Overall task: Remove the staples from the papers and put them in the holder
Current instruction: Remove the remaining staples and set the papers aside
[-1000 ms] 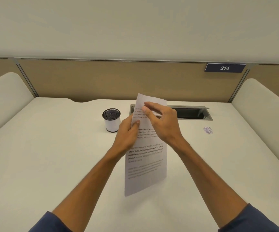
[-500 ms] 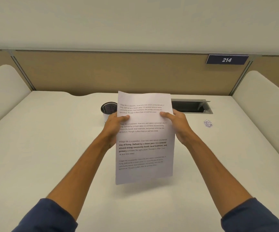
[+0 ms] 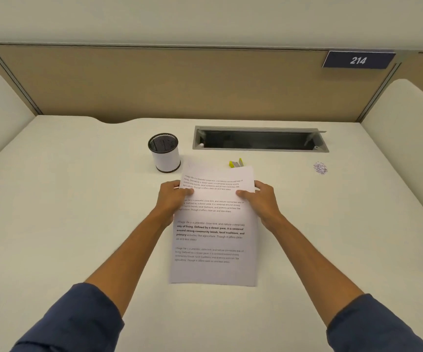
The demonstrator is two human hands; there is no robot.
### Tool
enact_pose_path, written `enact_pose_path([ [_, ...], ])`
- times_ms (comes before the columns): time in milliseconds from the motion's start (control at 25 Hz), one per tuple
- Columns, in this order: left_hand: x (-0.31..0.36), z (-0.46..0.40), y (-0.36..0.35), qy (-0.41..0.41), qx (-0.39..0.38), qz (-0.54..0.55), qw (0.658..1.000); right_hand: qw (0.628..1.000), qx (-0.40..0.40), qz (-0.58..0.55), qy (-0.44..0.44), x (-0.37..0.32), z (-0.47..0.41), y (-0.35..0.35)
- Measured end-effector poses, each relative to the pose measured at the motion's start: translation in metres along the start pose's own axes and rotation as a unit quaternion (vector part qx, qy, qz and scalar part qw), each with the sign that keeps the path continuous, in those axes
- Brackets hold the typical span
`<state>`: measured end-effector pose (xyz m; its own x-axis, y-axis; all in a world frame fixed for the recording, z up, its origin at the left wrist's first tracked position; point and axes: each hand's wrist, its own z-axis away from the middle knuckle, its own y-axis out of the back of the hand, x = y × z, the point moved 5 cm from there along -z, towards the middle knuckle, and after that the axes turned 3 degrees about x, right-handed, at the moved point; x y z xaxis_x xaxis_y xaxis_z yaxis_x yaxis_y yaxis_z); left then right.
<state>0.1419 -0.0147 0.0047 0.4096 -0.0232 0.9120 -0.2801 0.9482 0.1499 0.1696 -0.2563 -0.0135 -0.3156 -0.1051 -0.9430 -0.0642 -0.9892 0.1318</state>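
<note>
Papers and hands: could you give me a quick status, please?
Both hands, left hand and right hand, gripping papers. Holder upright behind. Nothing blocking.

Both forearms are bare from the wrist back to dark navy-blue sleeves [image 3: 78, 318] pushed up near the elbows, their cloth plain and softly creased. The left hand [image 3: 173, 198] and the right hand [image 3: 262, 199] wear no rings, watch or gloves.

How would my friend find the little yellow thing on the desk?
Start at the long dark slot in the desk's far side. Just in front of it, peeking over the top edge of the printed papers, sits the yellow thing. It is the only bright yellow item there.
</note>
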Motion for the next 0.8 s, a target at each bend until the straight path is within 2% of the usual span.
enact_pose_path([
  [240, -0.033, -0.019, -0.007, 0.026, 0.016, -0.061, 0.998, 0.99, 0.062, 0.121, 0.029, 0.026, -0.013, -0.001],
  [320, -0.036, -0.022, -0.009, 0.022, 0.031, -0.08, 0.996, 0.96, 0.096, 0.256, 0.061, 0.022, -0.014, 0.002],
  [400, -0.037, -0.025, -0.01, 0.017, 0.042, -0.098, 0.994, 0.911, 0.134, 0.379, 0.094, 0.015, -0.018, 0.006],
  [480, -0.038, -0.029, -0.01, 0.005, 0.049, -0.125, 0.991, 0.892, 0.156, 0.404, 0.127, 0.007, -0.028, 0.006],
  [600, -0.037, -0.035, -0.013, -0.026, 0.06, -0.189, 0.98, 0.892, 0.148, 0.395, 0.162, -0.001, -0.054, 0.002],
  [800, -0.033, -0.045, -0.015, -0.072, 0.122, -0.334, 0.932, 0.87, 0.111, 0.456, 0.15, -0.005, -0.1, -0.013],
])
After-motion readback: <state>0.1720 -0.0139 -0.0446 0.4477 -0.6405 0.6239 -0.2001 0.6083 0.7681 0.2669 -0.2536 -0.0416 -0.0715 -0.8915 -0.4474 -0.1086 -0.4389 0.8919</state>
